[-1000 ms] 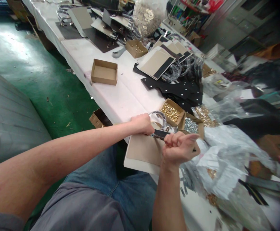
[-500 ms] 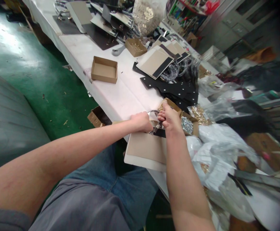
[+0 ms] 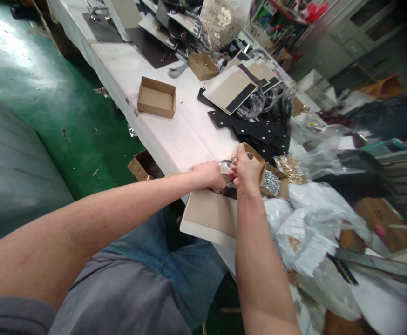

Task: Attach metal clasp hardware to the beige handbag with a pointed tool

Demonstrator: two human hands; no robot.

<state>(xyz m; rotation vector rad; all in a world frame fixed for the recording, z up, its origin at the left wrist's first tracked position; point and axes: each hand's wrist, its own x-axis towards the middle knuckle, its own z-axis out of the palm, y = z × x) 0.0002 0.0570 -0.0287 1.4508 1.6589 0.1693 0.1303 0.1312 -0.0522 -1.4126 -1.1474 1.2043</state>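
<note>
A beige panel (image 3: 208, 213) with a pale border lies at the table's near edge, below both hands. At its far edge, which has a black strip, my left hand (image 3: 210, 176) is closed with fingers curled down; what they pinch is hidden. A clear, ring-like loop (image 3: 226, 167) shows between the hands. My right hand (image 3: 246, 171) makes a fist just right of the loop, around a tool whose dark end (image 3: 250, 156) pokes out at the top. The tool's working end is mostly covered by the fingers. Just beyond the fist stands a cardboard box of gold-coloured pieces (image 3: 234, 156).
Silver hardware (image 3: 272, 182) fills a small box at the right, beside plastic bags (image 3: 304, 228). Black studded pieces (image 3: 259, 130) and a stack of beige panels (image 3: 229, 88) lie farther back. An open cardboard box (image 3: 157, 98) stands left on the white-covered table (image 3: 189, 139).
My left hand has shifted slightly right, closer to my right hand. My right fist has turned a little, and the tool's dark end now shows. The view has shifted slightly.
</note>
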